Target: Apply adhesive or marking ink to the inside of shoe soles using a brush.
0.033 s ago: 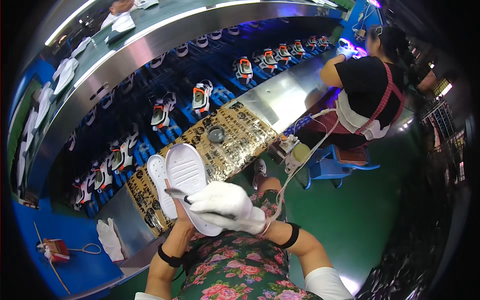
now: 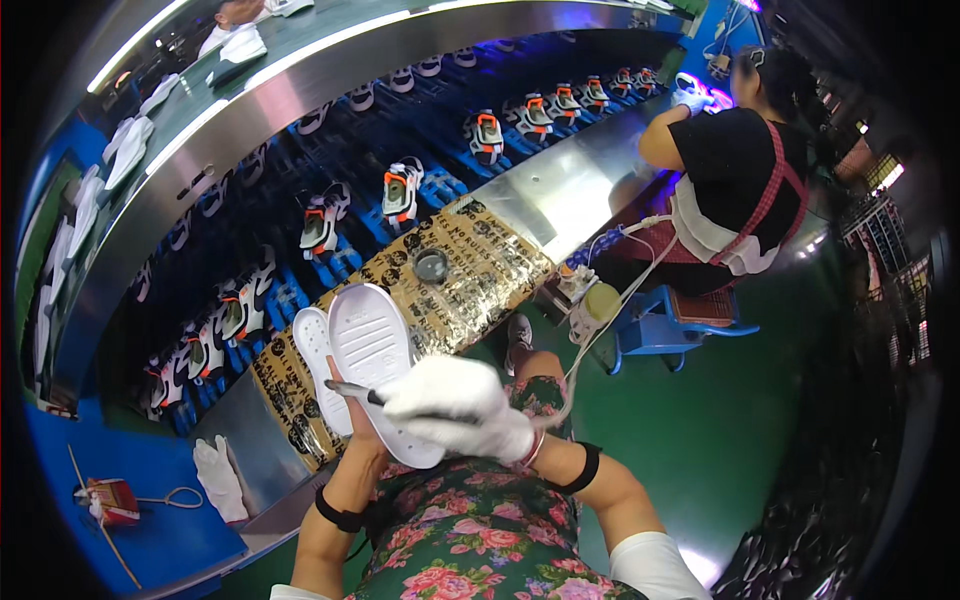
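My bare left hand (image 2: pixel 362 425) holds a pale white shoe sole (image 2: pixel 372 335) upright in front of me, its grooved face showing. A second white sole (image 2: pixel 314 345), with small holes, stands close along its left side; whether my hand also grips it I cannot tell. In a white knitted glove, my right hand (image 2: pixel 450 405) is closed round a slim dark tool (image 2: pixel 352 391), perhaps a brush. The tool's tip crosses the left edge of the grooved sole. Motion blurs the glove a little, and it covers the sole's lower right part.
A small dark bowl (image 2: pixel 431 266) sits on the taped cardboard (image 2: pixel 490 262) covering the bench. Behind run racks of orange-trimmed shoes (image 2: pixel 402 190). A white glove (image 2: pixel 218 478) lies at left. A co-worker (image 2: pixel 735 190) sits at right, near a blue stool (image 2: pixel 665 325) and a hanging pale cord (image 2: pixel 630 290).
My gloved right hand has shifted slightly with the tool across the sole. The pale cord by my right arm has swung a little. Both soles stay nearly in place.
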Motion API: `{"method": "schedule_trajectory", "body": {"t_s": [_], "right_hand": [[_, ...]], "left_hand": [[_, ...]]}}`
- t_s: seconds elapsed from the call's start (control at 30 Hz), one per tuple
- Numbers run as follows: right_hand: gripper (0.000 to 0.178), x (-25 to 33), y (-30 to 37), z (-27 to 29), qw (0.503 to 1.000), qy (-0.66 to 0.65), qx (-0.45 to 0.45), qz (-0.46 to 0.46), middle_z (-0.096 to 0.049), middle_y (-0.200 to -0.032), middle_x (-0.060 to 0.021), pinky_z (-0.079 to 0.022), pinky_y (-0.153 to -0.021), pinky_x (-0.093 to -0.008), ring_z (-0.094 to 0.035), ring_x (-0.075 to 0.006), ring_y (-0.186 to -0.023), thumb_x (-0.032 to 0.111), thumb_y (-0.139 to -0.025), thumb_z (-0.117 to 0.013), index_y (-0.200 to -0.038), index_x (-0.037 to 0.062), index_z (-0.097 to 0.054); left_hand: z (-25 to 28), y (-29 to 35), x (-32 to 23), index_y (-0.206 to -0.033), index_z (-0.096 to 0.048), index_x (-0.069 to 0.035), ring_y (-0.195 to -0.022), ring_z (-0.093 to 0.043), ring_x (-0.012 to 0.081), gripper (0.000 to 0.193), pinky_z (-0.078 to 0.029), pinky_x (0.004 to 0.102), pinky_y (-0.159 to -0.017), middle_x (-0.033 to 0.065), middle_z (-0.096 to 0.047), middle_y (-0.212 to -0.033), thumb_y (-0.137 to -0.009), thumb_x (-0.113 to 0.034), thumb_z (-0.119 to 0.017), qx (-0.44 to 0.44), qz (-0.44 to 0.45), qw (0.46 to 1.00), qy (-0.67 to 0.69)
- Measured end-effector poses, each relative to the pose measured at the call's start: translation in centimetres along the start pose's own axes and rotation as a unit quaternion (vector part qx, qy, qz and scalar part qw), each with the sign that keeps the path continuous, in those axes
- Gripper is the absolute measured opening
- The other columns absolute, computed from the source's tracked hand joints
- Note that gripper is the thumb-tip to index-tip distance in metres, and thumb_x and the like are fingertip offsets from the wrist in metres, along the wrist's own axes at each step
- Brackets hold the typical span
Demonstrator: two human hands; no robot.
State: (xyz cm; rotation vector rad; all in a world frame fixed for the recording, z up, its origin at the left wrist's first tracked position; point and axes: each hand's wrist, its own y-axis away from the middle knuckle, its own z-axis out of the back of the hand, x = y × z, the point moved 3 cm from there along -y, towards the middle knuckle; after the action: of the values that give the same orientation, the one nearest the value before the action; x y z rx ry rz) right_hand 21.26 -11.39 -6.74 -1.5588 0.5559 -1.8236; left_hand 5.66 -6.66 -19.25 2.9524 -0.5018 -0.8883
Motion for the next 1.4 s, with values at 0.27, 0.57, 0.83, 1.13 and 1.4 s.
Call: {"method": "schedule_trajectory", "body": {"t_s": [0.27,0.57,0.83,1.13,1.4], "right_hand": [[0.03,-0.3,0.8,-1.3,0.988,0.124,0.004,0.091,-0.073,-0.103,-0.0119,-0.055,-0.078,-0.0378,-0.07,-0.0302,-0.09,0.005,-0.073,-0.074,-0.103,0.008,-0.073],[0.026,-0.3,1.3,-1.3,0.987,0.143,-0.026,0.065,-0.072,-0.093,-0.0092,-0.056,-0.072,-0.0362,-0.068,-0.0281,-0.083,0.0,-0.07,-0.077,-0.095,0.0046,-0.072],[0.025,-0.8,2.1,-0.9,0.989,0.14,-0.038,0.039,-0.072,-0.093,-0.0083,-0.056,-0.072,-0.0354,-0.07,-0.0259,-0.082,0.004,-0.072,-0.077,-0.096,0.0075,-0.073],[0.029,-1.9,3.2,-0.7,0.994,0.1,-0.012,0.031,-0.073,-0.099,-0.0119,-0.055,-0.073,-0.0358,-0.07,-0.0262,-0.083,0.0,-0.068,-0.077,-0.096,0.0064,-0.073],[0.023,-1.7,3.8,-0.7,0.999,0.016,0.023,-0.037,-0.073,-0.095,-0.0112,-0.055,-0.07,-0.0348,-0.07,-0.0257,-0.081,0.001,-0.07,-0.078,-0.092,0.0057,-0.074]], "left_hand": [[-2.0,-0.5,-1.3,-0.143,-0.04,-0.009,-0.1,-0.062,0.0309,0.088,-0.052,0.044,-0.088,0.0175,-0.06,-0.119,-0.091,-0.079,-0.029,0.06,0.027,0.998,-0.012],[-2.6,-1.2,-0.9,-0.128,-0.051,-0.004,-0.083,-0.063,0.0276,0.101,-0.055,0.0408,-0.07,0.0188,-0.062,-0.098,-0.08,-0.091,-0.032,0.092,0.109,0.987,0.068],[-2.7,-2.0,-0.9,-0.109,-0.053,0.001,-0.083,-0.058,0.025,0.103,-0.054,0.0385,-0.073,0.0126,-0.058,-0.086,-0.073,-0.094,-0.038,0.118,0.107,0.983,0.089],[-1.0,-3.7,-2.1,-0.127,-0.051,-0.007,-0.078,-0.059,0.0279,0.099,-0.052,0.0417,-0.065,0.017,-0.059,-0.096,-0.077,-0.092,-0.035,0.091,0.113,0.986,0.076],[-1.5,-3.4,-3.2,-0.138,-0.047,-0.01,-0.071,-0.066,0.0303,0.099,-0.056,0.0385,-0.057,0.0201,-0.062,-0.095,-0.081,-0.089,-0.033,0.13,0.158,0.979,0.008]]}}
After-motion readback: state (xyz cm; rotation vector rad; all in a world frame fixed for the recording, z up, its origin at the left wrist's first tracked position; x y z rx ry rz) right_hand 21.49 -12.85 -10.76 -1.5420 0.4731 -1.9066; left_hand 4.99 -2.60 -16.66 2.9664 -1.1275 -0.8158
